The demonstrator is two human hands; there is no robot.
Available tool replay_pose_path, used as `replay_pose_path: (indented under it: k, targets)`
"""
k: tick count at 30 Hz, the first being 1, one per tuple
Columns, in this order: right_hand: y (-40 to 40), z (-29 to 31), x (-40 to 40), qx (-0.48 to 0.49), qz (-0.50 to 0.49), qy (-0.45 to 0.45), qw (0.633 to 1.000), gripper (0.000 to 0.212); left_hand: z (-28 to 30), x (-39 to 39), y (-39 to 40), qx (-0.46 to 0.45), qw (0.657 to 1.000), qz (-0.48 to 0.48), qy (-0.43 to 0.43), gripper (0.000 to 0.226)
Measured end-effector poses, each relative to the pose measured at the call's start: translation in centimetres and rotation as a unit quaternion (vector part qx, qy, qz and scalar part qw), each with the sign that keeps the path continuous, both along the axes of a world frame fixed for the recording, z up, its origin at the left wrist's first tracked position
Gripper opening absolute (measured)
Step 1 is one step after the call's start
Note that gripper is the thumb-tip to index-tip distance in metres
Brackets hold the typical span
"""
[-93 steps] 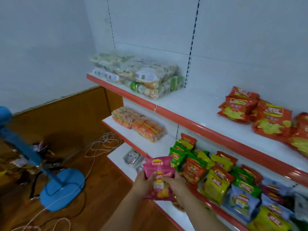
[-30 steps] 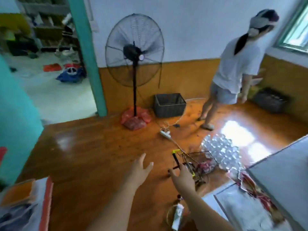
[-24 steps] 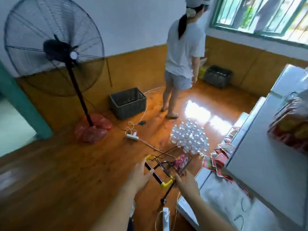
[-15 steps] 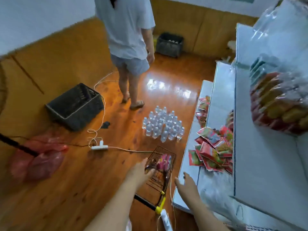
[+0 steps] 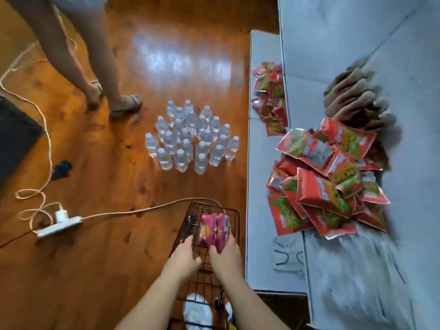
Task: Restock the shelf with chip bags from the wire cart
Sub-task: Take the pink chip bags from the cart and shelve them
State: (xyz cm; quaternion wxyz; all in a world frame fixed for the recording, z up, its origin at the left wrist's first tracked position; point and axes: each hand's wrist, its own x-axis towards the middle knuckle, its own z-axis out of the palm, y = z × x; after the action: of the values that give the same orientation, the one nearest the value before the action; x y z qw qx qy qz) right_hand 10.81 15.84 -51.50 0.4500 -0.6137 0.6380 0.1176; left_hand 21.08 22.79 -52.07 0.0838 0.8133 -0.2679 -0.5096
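The wire cart [image 5: 234,214] stands on the wooden floor against the shelf's lowest board [image 5: 262,167]. Two pink chip bags [image 5: 214,226] stand upright inside it. Both my hands reach down into the cart. My right hand [image 5: 225,252] curls round the near right corner of the pink bags, thumb on one side and fingers on the other. My left hand [image 5: 184,254] lies at the bags' left edge with its fingers stretched forward and thumb spread. A heap of red chip bags [image 5: 328,184] lies on the shelf board [image 5: 404,91] to the right.
Several water bottles [image 5: 192,136] stand on the floor beyond the cart. A power strip [image 5: 59,225] and its cable [image 5: 142,210] run up to the cart. Another person's legs [image 5: 102,67] stand at the far left, beside a dark crate [image 5: 14,136].
I have turned from the shelf, where I held a pink bag, to the cart. Over the last second both hands have dropped into it and reached the pink bags.
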Motion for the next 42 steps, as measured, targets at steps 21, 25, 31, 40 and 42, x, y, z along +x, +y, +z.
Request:
replay_pose_path:
  k: [21,25,31,40,42]
  targets:
    - [4.9,19.1,-6.2,-0.05,-0.15,-0.047,0.986,0.062,16.7,1.5,-1.9,-0.115,0.966,-0.229,0.03,0.079]
    - [7.7,34.8,-14.0,-0.104,-0.139,-0.068,0.983,0.063,31.1,-4.8,-3.4,-0.194,0.894,-0.403,0.041,0.15]
    - [14.3,49.5,-31.4,-0.209,-0.248,-0.118,0.939,0.069,46.7,-22.7,-1.7,-0.25,0.807,-0.496,0.2,0.077]
    - [38.5,54.1,-58.0,-0.372,-0.636,-0.22,0.64,0.057,53.8,-58.1,16.2,-0.175,0.751,-0.539,0.339,0.068]
    - [44.5,54.3,-63.0,-0.386,-0.67,-0.199,0.602,0.056,53.8,-65.5,22.2,-0.11,0.73,-0.547,0.395,0.065]
